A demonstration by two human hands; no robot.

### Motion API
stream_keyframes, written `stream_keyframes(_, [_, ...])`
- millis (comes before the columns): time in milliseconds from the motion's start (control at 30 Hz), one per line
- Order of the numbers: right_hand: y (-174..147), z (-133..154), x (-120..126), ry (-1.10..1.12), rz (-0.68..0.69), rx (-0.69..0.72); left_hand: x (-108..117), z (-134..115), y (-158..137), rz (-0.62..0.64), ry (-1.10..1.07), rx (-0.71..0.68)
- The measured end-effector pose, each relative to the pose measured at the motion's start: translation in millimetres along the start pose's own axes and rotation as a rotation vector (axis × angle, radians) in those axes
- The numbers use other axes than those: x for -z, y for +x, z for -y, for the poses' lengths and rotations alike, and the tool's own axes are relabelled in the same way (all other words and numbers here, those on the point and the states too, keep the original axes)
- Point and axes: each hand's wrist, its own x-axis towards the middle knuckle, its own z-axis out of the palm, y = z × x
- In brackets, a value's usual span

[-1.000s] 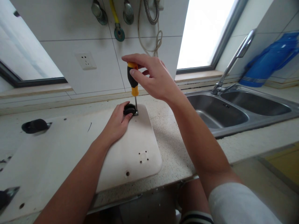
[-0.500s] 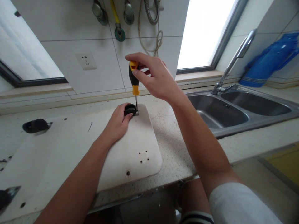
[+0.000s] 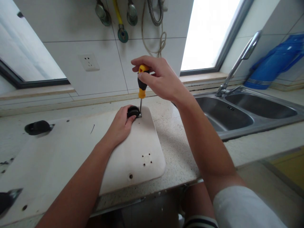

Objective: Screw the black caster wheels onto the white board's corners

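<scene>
My right hand point(image 3: 158, 74) grips the black and yellow handle of a screwdriver point(image 3: 142, 85), held nearly upright. Its tip meets the metal plate of a black caster wheel point(image 3: 133, 111) at the far right corner of a white board point(image 3: 125, 161). My left hand point(image 3: 120, 125) is closed around that caster, steadying it against the board. Whether a screw sits under the tip is too small to make out. Two more casters, one at the far left point(image 3: 39, 127) and one at the near left point(image 3: 6, 202), are on the board. Several small holes mark its near right corner.
The board lies on a speckled countertop point(image 3: 173, 142). To the right is a double steel sink point(image 3: 220, 114) with a faucet point(image 3: 244, 57), and a blue jug point(image 3: 275, 63) stands behind it. A socket point(image 3: 89, 62) and pipe fittings point(image 3: 103, 14) are on the tiled wall.
The screwdriver's handle has tilted slightly to the right, and my right hand has shifted its fingers around it. My left hand stays on the caster.
</scene>
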Motion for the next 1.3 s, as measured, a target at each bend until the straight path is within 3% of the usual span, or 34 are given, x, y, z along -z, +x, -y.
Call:
stream_keyframes(167, [-2.8,1.6,3.8,0.029,0.065,0.021,-0.1,-1.3,0.1,-0.003,-0.001,-0.003])
stream_keyframes(433, [-9.7,18.7,-15.2,-0.200,-0.043,0.029,-1.4,0.1,0.1,-0.016,0.009,0.002])
stream_keyframes(700, [-6.6,13.0,-3.5,-0.155,0.035,0.076,-1.7,0.6,-0.6,-0.019,0.005,-0.008])
stream_keyframes(900, [-9.1,19.4,-16.4,-0.267,-0.090,0.013,-3.0,0.5,-0.5,-0.029,0.007,-0.012])
stream_keyframes(1133, [-4.8,14.3,-7.2,-0.159,0.009,0.077,-2.9,1.7,-0.6,-0.028,0.017,-0.015])
stream_keyframes(1300, [-8.4,19.3,-15.0,-0.285,-0.102,0.022,-3.7,3.0,0.1,-0.035,0.013,-0.020])
